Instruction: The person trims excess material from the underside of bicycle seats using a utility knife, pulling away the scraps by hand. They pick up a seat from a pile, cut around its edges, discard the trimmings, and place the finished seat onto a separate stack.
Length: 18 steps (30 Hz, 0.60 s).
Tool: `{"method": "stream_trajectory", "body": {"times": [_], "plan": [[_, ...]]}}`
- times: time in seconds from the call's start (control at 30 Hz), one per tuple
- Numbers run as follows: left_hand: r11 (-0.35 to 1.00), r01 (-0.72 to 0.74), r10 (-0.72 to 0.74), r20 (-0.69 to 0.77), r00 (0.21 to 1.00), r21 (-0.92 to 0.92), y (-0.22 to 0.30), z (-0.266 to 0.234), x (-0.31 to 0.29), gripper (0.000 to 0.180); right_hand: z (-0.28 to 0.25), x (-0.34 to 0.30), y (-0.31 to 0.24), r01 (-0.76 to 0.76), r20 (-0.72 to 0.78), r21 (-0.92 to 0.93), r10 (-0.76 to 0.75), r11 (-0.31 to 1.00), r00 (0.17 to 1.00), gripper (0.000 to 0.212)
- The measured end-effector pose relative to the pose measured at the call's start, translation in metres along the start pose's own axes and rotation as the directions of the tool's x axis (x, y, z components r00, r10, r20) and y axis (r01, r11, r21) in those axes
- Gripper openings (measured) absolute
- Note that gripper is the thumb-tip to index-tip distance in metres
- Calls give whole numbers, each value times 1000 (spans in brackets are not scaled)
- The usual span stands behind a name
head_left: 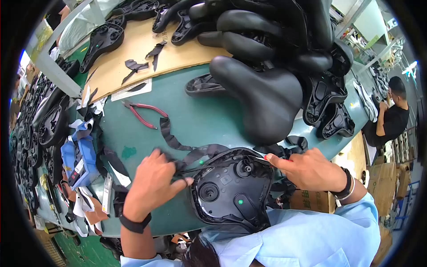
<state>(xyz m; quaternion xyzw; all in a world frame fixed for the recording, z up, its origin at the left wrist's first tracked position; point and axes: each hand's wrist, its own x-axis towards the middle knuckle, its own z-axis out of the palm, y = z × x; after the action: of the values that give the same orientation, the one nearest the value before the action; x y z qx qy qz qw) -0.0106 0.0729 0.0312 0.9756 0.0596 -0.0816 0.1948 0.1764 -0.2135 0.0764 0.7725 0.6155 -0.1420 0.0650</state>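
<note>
An upturned black bicycle saddle lies at the table's front edge, its hollow underside facing up. My left hand is closed on a black strip of trim, stretched to the saddle's left rim; its upper fingers are blurred. At the upper right rim, my right hand grips a small knife. Its thin blade touches or nearly touches the rim, and a bit of red shows by my fingertips; the rest of the handle is hidden. Loose black strips curl behind the saddle.
Red-handled nippers lie on the green table. A finished-looking black saddle stands before a pile of saddles. Cardboard with scraps lies far left; a blue tool holder sits left. Another person sits at right.
</note>
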Motion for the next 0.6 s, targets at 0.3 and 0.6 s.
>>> {"method": "stream_trajectory", "body": {"times": [0.3,0.6], "plan": [[65,-651,-537,-576,616,-757,55,9,73,12,23,-24,-3,-19,-51,20,20,1000,998,61],[984,-3,-150,-829,-539,-176,16,-36,-47,16,53,-58,-49,-320,23,588,381,743,924,58]]}}
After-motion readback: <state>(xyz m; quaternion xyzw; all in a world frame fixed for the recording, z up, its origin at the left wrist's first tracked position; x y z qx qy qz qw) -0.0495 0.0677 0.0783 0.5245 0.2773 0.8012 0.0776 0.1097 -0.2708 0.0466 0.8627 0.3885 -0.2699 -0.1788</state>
